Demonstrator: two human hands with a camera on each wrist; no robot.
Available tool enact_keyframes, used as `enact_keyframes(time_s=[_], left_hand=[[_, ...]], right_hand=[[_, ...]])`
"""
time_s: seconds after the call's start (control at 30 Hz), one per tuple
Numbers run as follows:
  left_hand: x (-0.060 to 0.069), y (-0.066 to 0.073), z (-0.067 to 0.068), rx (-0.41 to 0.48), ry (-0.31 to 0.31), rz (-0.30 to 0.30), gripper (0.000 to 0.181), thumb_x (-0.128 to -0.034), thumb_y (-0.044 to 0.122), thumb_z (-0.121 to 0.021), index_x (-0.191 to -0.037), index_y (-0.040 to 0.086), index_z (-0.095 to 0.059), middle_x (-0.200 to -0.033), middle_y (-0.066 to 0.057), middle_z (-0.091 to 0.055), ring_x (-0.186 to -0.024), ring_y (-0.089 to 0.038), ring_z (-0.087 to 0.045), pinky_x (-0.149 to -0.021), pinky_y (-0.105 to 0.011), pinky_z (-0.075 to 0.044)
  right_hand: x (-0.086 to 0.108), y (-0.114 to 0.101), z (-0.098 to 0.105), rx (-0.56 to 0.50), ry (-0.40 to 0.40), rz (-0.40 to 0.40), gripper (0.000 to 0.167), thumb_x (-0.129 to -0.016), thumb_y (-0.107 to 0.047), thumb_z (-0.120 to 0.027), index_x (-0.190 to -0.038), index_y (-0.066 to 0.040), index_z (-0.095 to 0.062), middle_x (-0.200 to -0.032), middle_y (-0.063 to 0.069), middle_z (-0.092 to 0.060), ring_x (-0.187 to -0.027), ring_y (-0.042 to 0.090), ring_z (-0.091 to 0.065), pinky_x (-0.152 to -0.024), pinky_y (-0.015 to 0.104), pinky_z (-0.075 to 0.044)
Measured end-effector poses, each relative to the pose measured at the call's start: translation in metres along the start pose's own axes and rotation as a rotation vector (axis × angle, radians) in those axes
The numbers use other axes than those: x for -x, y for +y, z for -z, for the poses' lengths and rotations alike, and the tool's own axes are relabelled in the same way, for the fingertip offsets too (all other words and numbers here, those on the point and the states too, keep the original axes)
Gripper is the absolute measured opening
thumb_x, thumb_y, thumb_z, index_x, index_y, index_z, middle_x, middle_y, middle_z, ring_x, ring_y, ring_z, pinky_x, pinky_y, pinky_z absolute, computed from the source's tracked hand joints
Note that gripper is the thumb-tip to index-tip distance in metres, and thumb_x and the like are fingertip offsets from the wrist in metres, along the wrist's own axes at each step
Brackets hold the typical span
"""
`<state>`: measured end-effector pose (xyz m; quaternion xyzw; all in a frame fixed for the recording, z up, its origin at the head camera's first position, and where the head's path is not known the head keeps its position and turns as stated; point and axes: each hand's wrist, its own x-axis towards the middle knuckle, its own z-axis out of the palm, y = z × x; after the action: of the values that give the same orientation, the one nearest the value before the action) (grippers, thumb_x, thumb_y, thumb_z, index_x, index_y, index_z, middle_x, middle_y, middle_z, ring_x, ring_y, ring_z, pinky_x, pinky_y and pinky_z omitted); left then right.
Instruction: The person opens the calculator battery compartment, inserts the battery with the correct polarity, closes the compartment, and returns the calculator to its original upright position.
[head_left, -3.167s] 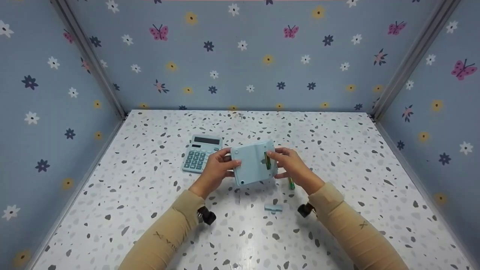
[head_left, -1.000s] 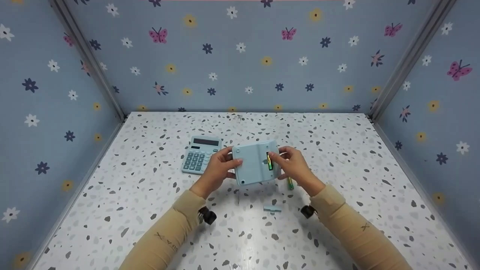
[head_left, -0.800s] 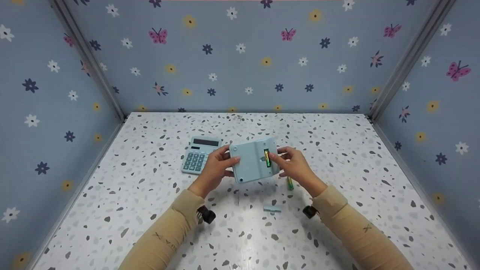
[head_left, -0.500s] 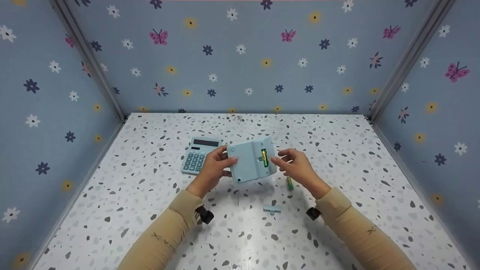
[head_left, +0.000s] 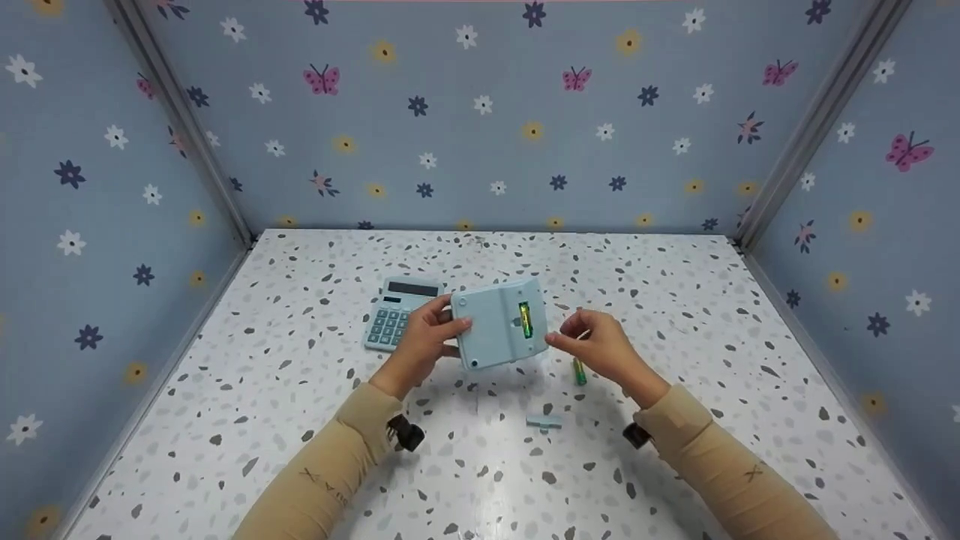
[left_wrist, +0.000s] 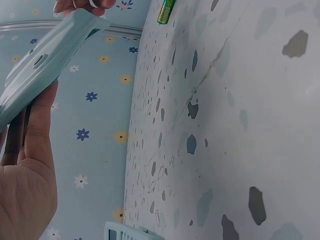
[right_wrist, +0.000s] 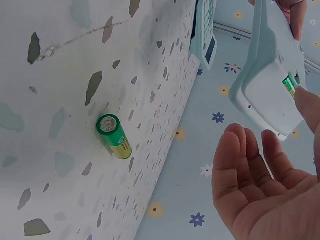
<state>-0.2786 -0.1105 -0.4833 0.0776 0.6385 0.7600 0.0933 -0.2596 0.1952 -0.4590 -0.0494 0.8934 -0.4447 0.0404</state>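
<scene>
A light blue calculator is held up off the table, its back turned towards the head camera. My left hand grips its left edge, thumb on the back and fingers behind. A green and yellow battery lies in the uncovered slot near the calculator's right side. Just off that side is my right hand, holding nothing, its fingers loosely bent in the right wrist view. Below it a second battery lies on the table. The small blue battery cover rests nearer the front.
Another light blue calculator lies face up behind my left hand, partly covered by it. The speckled white table is bordered by blue flowered panels at the back and both sides.
My right thumb was on the battery in the slot; the right hand has since moved off to the right. The held calculator has shifted slightly left. The loose battery and cover stay put.
</scene>
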Motion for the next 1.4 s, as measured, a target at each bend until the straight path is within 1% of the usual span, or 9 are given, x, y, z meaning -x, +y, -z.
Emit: enact_keyframes(time_s=[0.1, 0.27, 0.43, 0.57, 0.67, 0.77, 0.93, 1.1, 1.4], left_hand=[[0.001, 0.000, 0.000, -0.010, 0.009, 0.003, 0.046, -0.1045, 0.006, -0.069, -0.150, 0.005, -0.060, -0.130, -0.016, -0.076, -0.103, -0.021, -0.078, -0.077, -0.040, -0.070], [0.001, 0.000, 0.002, -0.012, -0.001, 0.000, 0.047, -0.1051, 0.006, -0.069, -0.151, 0.005, -0.059, -0.131, -0.016, -0.076, -0.103, -0.021, -0.078, -0.077, -0.039, -0.070], [0.001, -0.001, 0.005, -0.020, -0.017, -0.003, 0.049, -0.1058, 0.008, -0.068, -0.154, 0.005, -0.056, -0.131, -0.015, -0.075, -0.101, -0.020, -0.078, -0.078, -0.039, -0.069], [0.000, -0.002, 0.006, -0.008, -0.006, 0.000, 0.050, -0.1050, 0.007, -0.069, -0.154, 0.004, -0.056, -0.130, -0.014, -0.076, -0.099, -0.021, -0.079, -0.077, -0.039, -0.069], [-0.002, -0.002, 0.007, -0.001, 0.004, 0.003, 0.050, -0.1048, 0.006, -0.069, -0.154, 0.005, -0.057, -0.130, -0.014, -0.076, -0.098, -0.021, -0.079, -0.076, -0.038, -0.069], [-0.002, -0.003, 0.008, 0.000, 0.002, 0.000, 0.051, -0.1048, 0.006, -0.069, -0.154, 0.005, -0.057, -0.130, -0.014, -0.076, -0.098, -0.020, -0.079, -0.075, -0.038, -0.069], [-0.001, -0.002, 0.008, -0.002, 0.003, -0.003, 0.052, -0.1036, 0.006, -0.071, -0.153, 0.004, -0.056, -0.126, -0.011, -0.077, -0.099, -0.021, -0.079, -0.076, -0.040, -0.070], [-0.001, -0.002, 0.008, -0.012, 0.008, -0.003, 0.054, -0.1026, 0.008, -0.073, -0.154, 0.004, -0.056, -0.123, -0.009, -0.078, -0.100, -0.021, -0.079, -0.077, -0.040, -0.070], [0.000, -0.002, 0.007, -0.013, 0.010, 0.005, 0.054, -0.1031, 0.007, -0.071, -0.155, 0.004, -0.056, -0.126, -0.012, -0.077, -0.100, -0.021, -0.079, -0.075, -0.039, -0.069]], right_hand=[[0.003, 0.001, 0.000, 0.003, -0.017, -0.014, 0.025, -0.097, -0.033, -0.085, -0.098, -0.010, -0.074, -0.095, 0.008, -0.072, -0.084, 0.020, -0.063, -0.068, 0.030, -0.053], [0.006, 0.001, -0.001, 0.012, -0.037, -0.010, 0.022, -0.096, -0.029, -0.086, -0.095, -0.010, -0.075, -0.092, 0.007, -0.073, -0.082, 0.019, -0.063, -0.068, 0.029, -0.053], [0.009, 0.003, -0.001, 0.032, -0.068, 0.032, 0.021, -0.095, -0.027, -0.087, -0.098, -0.009, -0.076, -0.094, 0.007, -0.074, -0.083, 0.019, -0.065, -0.070, 0.029, -0.055], [0.011, 0.006, -0.002, 0.038, -0.109, 0.084, 0.024, -0.093, -0.022, -0.088, -0.105, -0.004, -0.078, -0.095, 0.007, -0.074, -0.084, 0.019, -0.064, -0.072, 0.029, -0.056], [0.012, 0.006, -0.002, 0.044, -0.151, 0.127, 0.027, -0.093, -0.019, -0.088, -0.110, -0.001, -0.078, -0.094, 0.006, -0.073, -0.084, 0.019, -0.063, -0.073, 0.030, -0.055], [0.014, 0.007, -0.003, 0.068, -0.196, 0.181, 0.030, -0.092, -0.019, -0.088, -0.113, 0.000, -0.078, -0.094, 0.005, -0.073, -0.085, 0.017, -0.063, -0.074, 0.029, -0.055], [0.016, 0.011, -0.003, 0.097, -0.283, 0.267, 0.038, -0.090, -0.021, -0.090, -0.118, 0.000, -0.078, -0.101, 0.016, -0.075, -0.089, 0.018, -0.065, -0.076, 0.030, -0.058], [0.018, 0.014, -0.003, 0.127, -0.371, 0.301, 0.045, -0.088, -0.020, -0.091, -0.124, 0.001, -0.076, -0.109, 0.022, -0.075, -0.094, 0.020, -0.069, -0.081, 0.032, -0.061], [0.018, 0.024, -0.011, 0.145, -0.497, 0.341, 0.041, -0.090, -0.020, -0.090, -0.124, -0.001, -0.077, -0.110, 0.017, -0.077, -0.097, 0.022, -0.069, -0.084, 0.029, -0.060]])
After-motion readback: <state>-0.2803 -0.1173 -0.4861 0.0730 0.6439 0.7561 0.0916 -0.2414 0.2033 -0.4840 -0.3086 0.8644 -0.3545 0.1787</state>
